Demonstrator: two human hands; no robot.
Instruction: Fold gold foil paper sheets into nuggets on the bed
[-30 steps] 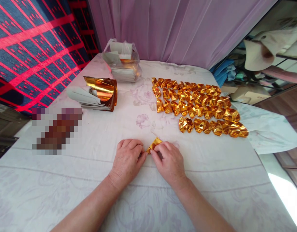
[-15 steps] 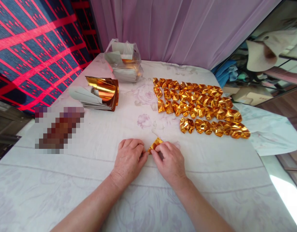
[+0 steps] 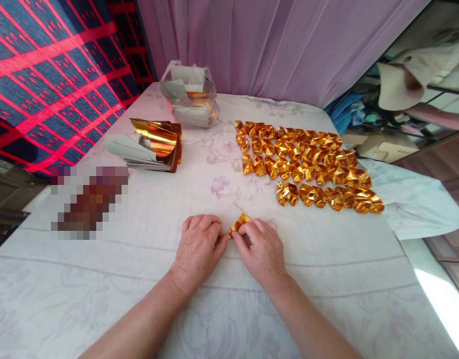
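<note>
A small folded piece of gold foil paper [image 3: 240, 222] lies on the tablecloth between my hands. My right hand [image 3: 263, 248] is closed on it, thumb and index finger pinching its lower right side. At the paper's lower left corner, my left hand [image 3: 200, 244] is curled with thumb and forefinger together, gripping the tip; its other fingers bend down to the cloth. Rows of folded gold foil pieces [image 3: 304, 169] sit to the right, beyond my right hand. A curved stack of gold-faced foil sheets [image 3: 160, 142] with pale backs stands at the upper left.
A clear plastic bag [image 3: 188, 94] of more sheets stands at the back of the table, before a purple curtain [image 3: 222, 45]. The floral tablecloth [image 3: 139, 294] covers the table. A blurred-out reddish item [image 3: 92, 202] lies at left. Cardboard boxes [image 3: 386, 147] are off the right edge.
The view has shifted very slightly. Both hands keep their places at the gold foil paper, and nothing has been taken up or let go.
</note>
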